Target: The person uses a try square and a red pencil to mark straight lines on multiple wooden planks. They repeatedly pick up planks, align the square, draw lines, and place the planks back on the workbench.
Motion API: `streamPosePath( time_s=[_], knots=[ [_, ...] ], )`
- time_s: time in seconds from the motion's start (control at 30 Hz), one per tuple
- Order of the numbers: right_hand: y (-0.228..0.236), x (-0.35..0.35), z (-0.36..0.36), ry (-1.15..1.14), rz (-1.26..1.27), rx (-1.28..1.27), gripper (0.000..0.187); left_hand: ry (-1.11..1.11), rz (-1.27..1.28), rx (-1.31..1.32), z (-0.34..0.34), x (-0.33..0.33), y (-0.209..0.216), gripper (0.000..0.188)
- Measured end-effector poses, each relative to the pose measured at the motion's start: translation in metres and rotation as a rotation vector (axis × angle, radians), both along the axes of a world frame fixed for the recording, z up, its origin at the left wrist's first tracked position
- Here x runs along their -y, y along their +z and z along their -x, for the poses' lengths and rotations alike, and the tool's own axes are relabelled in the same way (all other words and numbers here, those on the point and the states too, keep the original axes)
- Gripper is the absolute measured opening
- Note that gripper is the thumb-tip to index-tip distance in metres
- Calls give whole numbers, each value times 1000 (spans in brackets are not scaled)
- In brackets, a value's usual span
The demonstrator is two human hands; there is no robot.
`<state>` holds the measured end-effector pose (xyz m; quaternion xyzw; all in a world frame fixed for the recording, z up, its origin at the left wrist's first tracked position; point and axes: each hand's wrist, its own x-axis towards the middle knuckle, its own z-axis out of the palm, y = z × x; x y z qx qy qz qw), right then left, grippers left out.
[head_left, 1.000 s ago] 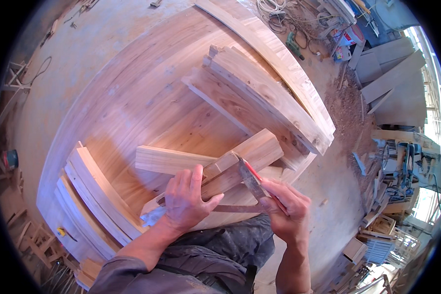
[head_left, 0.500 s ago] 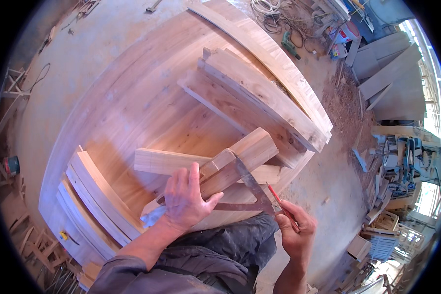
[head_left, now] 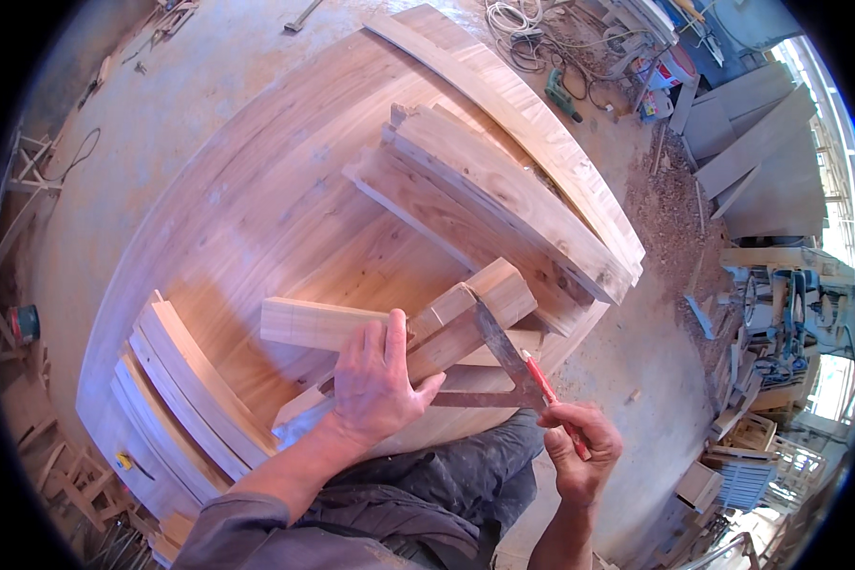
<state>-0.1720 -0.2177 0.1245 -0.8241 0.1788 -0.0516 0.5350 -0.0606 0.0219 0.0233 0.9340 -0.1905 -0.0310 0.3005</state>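
Gripping a red pencil [head_left: 541,382] beside a metal square [head_left: 497,340], the right hand [head_left: 582,448] is near the wooden block [head_left: 503,290] lying across a board [head_left: 321,321] on the counter [head_left: 223,214], while the left hand [head_left: 378,397] lays straightened fingers over the block, its grip unclear.

Broad wooden panel [head_left: 218,185] under several boards [head_left: 503,197]

We see a thick, squared length of pale brown wood [head_left: 505,293] at the centre of the frame, slanting from lower left up to the right. A dark, flat metal square [head_left: 499,342] sets one arm against its side, the other running leftward below — the two meet just right of centre. Near that corner we find a slim red pencil [head_left: 541,380], gripped and tilted, pale tip pointing up-left.
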Motion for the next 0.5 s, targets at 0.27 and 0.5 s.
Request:
streamPosePath(
  time_s=[0.27, 0.5],
  knots=[
    [6, 0, -8, 56, 92, -18, 24, -47, 35, 7, 9, -3, -6, 93],
    [-9, 1, 4, 36, 66, -33, 35, -82, 0, -22, 27, -5, -6, 92]
  ],
)
